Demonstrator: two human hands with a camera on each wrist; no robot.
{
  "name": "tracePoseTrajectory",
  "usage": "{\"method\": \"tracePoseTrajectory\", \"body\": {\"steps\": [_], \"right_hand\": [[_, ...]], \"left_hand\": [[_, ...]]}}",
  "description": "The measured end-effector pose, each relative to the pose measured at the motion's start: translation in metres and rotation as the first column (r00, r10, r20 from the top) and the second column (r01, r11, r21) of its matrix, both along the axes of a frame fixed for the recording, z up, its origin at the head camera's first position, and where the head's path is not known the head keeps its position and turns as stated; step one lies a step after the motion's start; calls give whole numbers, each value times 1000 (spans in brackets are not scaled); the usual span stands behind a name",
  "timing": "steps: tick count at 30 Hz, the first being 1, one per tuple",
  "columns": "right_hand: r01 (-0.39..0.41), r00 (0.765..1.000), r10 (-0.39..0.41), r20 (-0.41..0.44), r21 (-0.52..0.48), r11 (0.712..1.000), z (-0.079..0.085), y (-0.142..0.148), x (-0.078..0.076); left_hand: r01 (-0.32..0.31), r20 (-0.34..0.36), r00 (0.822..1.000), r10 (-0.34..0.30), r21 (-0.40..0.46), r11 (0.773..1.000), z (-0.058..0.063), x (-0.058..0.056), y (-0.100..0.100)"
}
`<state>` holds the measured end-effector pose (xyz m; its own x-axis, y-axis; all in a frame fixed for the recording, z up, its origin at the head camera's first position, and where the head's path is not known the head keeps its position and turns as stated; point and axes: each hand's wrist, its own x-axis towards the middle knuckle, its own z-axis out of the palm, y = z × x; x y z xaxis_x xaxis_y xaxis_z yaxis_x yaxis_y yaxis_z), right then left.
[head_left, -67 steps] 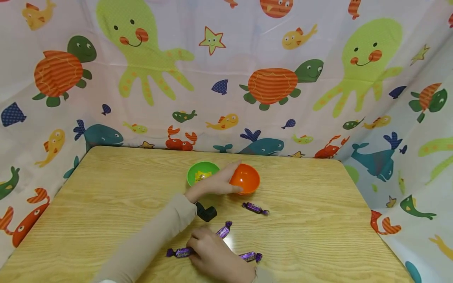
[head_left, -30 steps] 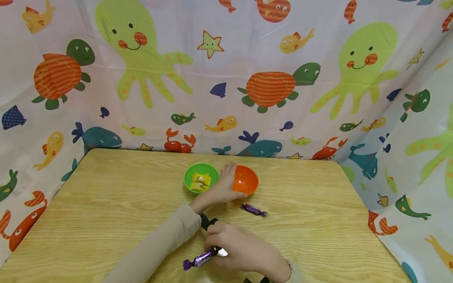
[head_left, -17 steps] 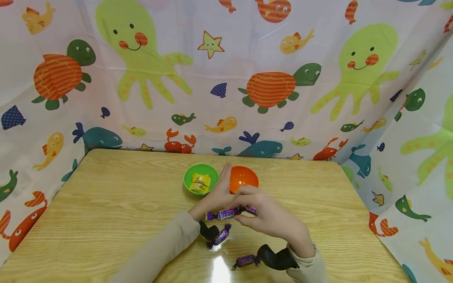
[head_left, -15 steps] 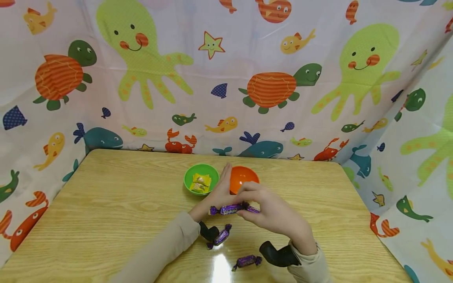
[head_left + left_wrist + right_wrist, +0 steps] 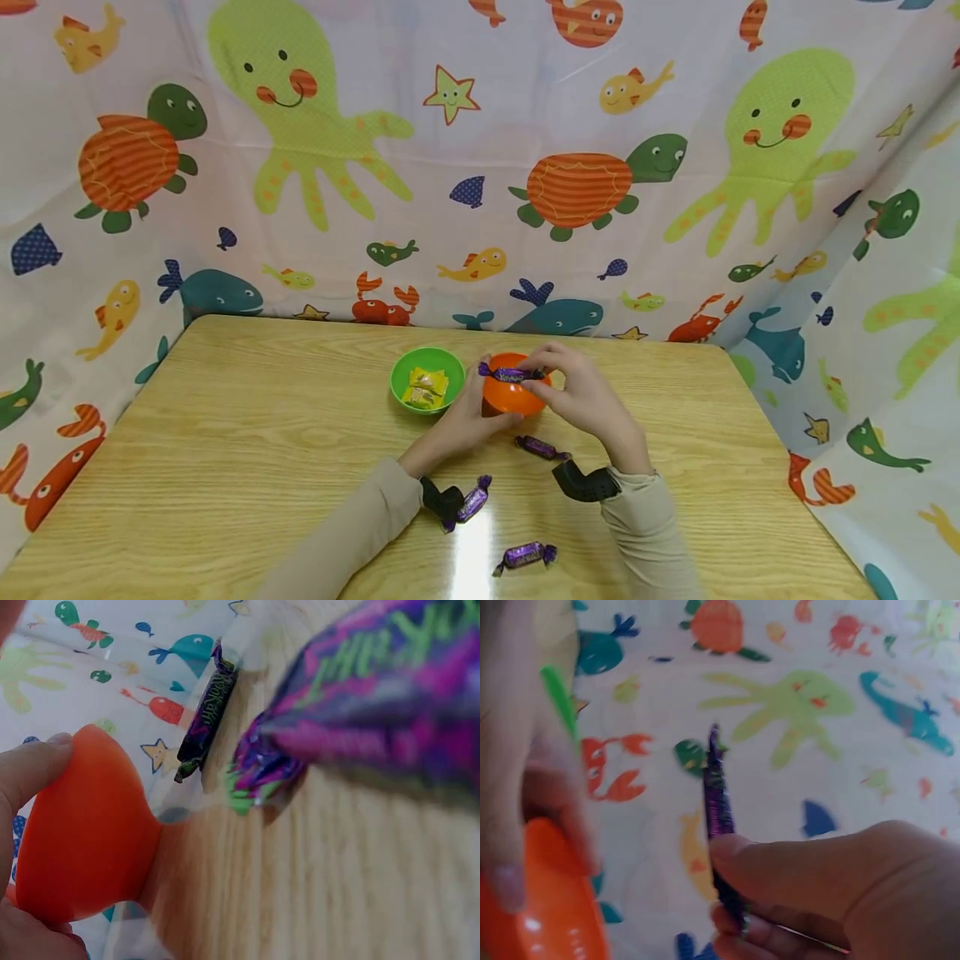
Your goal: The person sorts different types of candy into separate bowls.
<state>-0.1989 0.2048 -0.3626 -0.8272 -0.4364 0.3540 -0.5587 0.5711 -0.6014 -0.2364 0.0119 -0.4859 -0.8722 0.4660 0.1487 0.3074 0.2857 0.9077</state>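
My right hand (image 5: 581,396) pinches a purple-wrapped candy (image 5: 512,374) by one end, thumb against fingers, over the opening of the orange bowl (image 5: 513,404). In the right wrist view this candy (image 5: 718,814) stands out from the thumb, with the bowl (image 5: 555,907) to its left. My left hand (image 5: 461,425) holds the bowl at its left side. The left wrist view has its fingertip on the rim of the bowl (image 5: 90,825) and other fingers low on the wall. The bowl's inside is partly hidden by the right hand and candy.
A green bowl (image 5: 397,392) with yellow-wrapped candies (image 5: 425,388) sits left of the orange one. More purple candies lie on the wooden table: one (image 5: 542,448) before the orange bowl, another (image 5: 474,502) near the left wrist's black camera, a third (image 5: 527,555) towards the front.
My right hand has taken a purple candy from the front of the table and carried it forward to above the orange bowl. The left hand stays at the bowl.
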Motion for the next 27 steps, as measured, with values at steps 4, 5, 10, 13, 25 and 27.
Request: {"method": "tracePoseTrajectory", "body": {"steps": [4, 5, 10, 13, 25, 27], "right_hand": [[78, 996, -78, -40, 1, 997, -26, 1, -21], [96, 995, -96, -40, 5, 995, -33, 2, -26], [156, 988, -154, -22, 101, 983, -58, 0, -43], [165, 986, -164, -20, 184, 969, -67, -4, -49], [239, 968, -250, -37, 460, 855, -77, -27, -49], [246, 965, -262, -31, 463, 851, -77, -29, -48]], "left_hand": [[2, -11, 1000, -2, 43, 999, -5, -2, 0], [5, -10, 1000, -5, 55, 998, -6, -2, 1], [2, 7, 1000, -3, 75, 997, -11, -3, 0], [1, 27, 1000, -4, 90, 996, -7, 0, -3], [16, 41, 999, -24, 188, 982, 12, 12, -9], [22, 42, 999, -31, 191, 981, 11, 11, -9]]}}
